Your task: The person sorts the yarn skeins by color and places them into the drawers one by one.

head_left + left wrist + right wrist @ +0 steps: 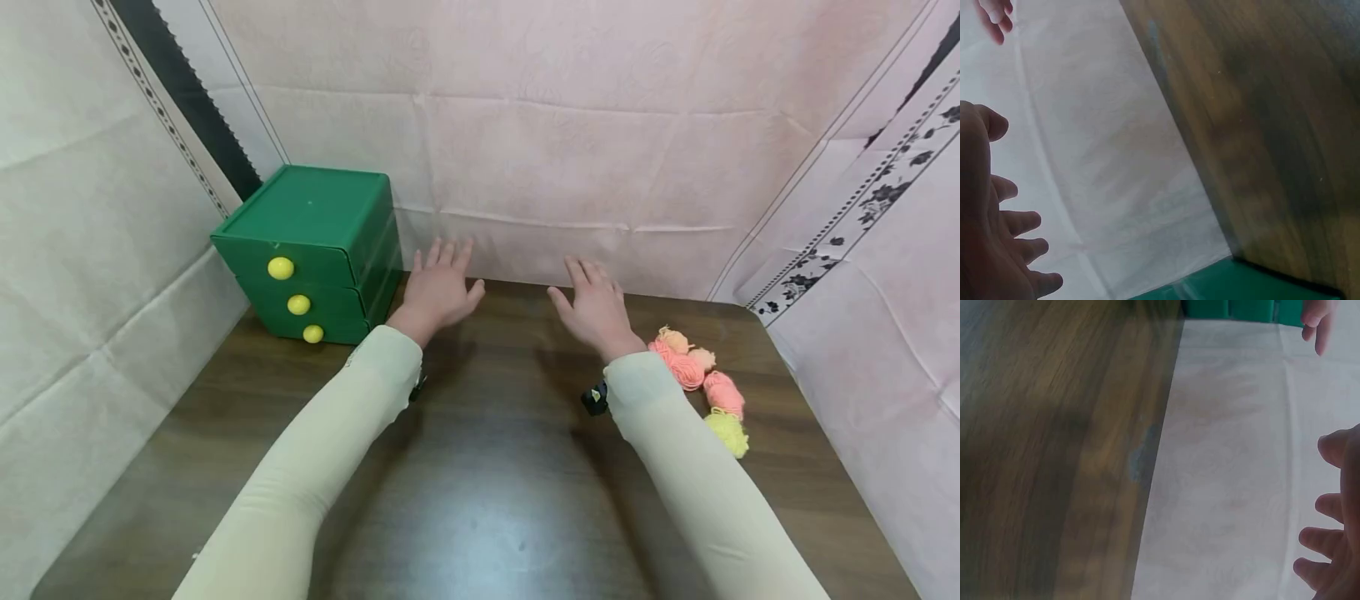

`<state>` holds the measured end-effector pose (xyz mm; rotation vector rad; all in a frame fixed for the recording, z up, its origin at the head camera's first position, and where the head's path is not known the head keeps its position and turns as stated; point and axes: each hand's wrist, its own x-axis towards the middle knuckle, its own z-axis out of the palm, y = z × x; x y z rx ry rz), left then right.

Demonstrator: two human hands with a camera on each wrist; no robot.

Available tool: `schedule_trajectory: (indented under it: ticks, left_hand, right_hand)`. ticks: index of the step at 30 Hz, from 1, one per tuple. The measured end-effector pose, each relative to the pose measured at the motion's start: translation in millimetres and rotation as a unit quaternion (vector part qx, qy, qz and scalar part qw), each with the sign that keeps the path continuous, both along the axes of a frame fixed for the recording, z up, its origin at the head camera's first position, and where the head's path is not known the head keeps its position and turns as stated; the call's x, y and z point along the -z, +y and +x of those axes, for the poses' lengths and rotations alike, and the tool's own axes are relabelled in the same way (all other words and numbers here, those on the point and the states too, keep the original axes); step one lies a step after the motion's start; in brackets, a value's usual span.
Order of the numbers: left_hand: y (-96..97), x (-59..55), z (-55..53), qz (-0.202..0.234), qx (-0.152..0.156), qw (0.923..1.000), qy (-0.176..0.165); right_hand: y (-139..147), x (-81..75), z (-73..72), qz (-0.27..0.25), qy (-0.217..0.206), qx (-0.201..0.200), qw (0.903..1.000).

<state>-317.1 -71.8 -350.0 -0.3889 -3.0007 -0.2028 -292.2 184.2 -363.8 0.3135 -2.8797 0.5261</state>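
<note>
You reach both forearms up from the bottom of the frame, angled inward, in pale sleeves (705,487). Your left hand (441,287) is just left of the middle, fingers straight and fanned, thumb out to the right, holding nothing. Your right hand (596,312) is right of the middle, fingers extended and thumb out to the left, grasping nothing either. A gap separates the two, and your forearms cast shadows on the desk (480,450).

The green drawer box (311,200), with three yellow knobs (298,304) down its front, stands at the left, close beside your left hand in the frame. Pink, peach and yellow-green yarn bundles (684,371) lie at the right, next to your right cuff.

The desk's back edge crosses behind your hands, against the pale cloth wall (540,158); its side edges slant outward to the lower corners. Between your forearms, brown wood runs from that back edge to the bottom of the frame, giving you lateral room.
</note>
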Motion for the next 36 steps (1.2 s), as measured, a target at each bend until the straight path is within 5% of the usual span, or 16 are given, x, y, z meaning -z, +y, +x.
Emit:
schedule_trajectory:
  ticks: [22, 36]
  left_hand:
    - [-35.5, -38.4, 18.1, 0.011, 0.019, 0.9989, 0.041]
    - [-66.4, -57.0, 19.0, 0.016, -0.008, 0.9976, 0.067]
  right_hand:
    - [-49, -7.3, 2.5, -0.044, 0.039, -0.08, 0.995]
    - [-83, -7.9, -2.1, -0.048, 0.07, -0.102, 0.9912]
